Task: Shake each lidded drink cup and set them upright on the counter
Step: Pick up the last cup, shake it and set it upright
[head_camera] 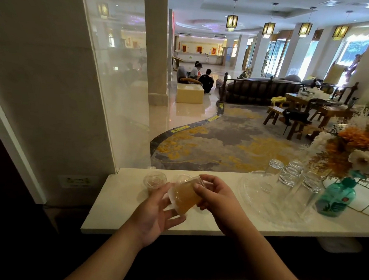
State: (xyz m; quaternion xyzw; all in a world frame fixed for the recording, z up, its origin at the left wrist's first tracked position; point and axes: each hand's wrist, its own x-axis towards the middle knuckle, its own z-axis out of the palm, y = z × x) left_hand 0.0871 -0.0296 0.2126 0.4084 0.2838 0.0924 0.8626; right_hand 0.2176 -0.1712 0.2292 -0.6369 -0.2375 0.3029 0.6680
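Observation:
A clear lidded cup of amber drink lies tilted on its side above the white counter. My right hand grips it from the right, fingers wrapped near its upper end. My left hand touches its lower end from the left, palm up and fingers spread. Two more lidded cups stand upright on the counter behind: one at the left, another partly hidden by the held cup.
A round clear tray holds several upturned glasses at the right. A teal bottle and a flower arrangement stand at the far right. A glass pane rises at the left; a lobby lies beyond.

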